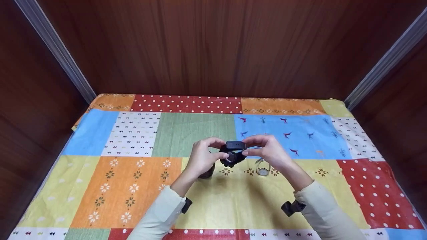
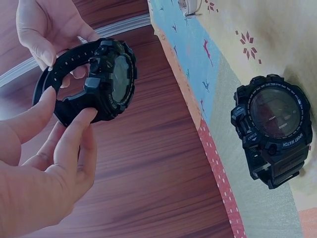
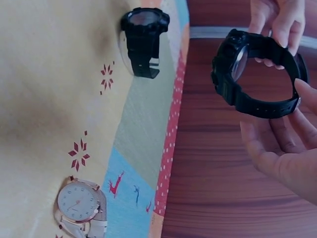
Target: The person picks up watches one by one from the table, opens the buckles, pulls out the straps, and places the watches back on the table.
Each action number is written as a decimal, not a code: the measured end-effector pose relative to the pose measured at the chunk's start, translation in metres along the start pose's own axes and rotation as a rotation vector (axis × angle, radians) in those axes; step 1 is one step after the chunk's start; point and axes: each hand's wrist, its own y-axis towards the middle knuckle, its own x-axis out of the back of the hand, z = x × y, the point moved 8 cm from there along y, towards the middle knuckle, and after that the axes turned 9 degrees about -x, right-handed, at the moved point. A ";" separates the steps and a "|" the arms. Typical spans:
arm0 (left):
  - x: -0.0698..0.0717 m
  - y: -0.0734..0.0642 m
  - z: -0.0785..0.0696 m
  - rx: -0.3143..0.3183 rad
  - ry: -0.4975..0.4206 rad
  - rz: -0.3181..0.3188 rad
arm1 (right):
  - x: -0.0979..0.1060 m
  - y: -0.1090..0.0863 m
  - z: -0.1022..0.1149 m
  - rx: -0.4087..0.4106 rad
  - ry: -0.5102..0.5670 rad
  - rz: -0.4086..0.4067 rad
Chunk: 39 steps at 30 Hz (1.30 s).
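Left hand [image 1: 204, 154] angles inward, thumb and fingers pinching the black watch [image 1: 235, 145] above the tablecloth [image 1: 196, 130]; right hand [image 1: 269, 150] comes in opposite, fingertips clamped on its strap; left wrist view reads "SPORT WATCH" on the other watch [image 2: 275, 114], mostly hidden in the head view; right wrist view shows the pale watch's [image 3: 78, 201] numbers

Head view: high, facing forward and down to far edge of tablecloth [image 1: 193, 133]. Both wrist views: close, turned sideways, facing same edge; shared, held black watch [image 2: 105, 82].
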 end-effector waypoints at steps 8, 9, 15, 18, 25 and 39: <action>-0.001 -0.001 -0.005 -0.020 0.036 -0.005 | -0.007 0.000 0.009 0.019 -0.030 0.026; -0.001 0.000 -0.006 -0.025 0.046 -0.004 | -0.007 0.000 0.011 0.026 -0.039 0.026; -0.004 0.000 -0.011 -0.038 0.097 0.000 | -0.012 -0.002 0.020 0.113 -0.142 0.005; -0.004 0.000 -0.013 -0.047 0.114 0.003 | -0.013 -0.003 0.024 0.163 -0.187 -0.010; -0.004 -0.001 -0.013 -0.057 0.130 0.003 | -0.013 -0.004 0.028 0.213 -0.200 -0.031; -0.006 -0.002 -0.008 -0.030 0.103 0.025 | -0.010 -0.005 0.022 0.158 -0.093 -0.021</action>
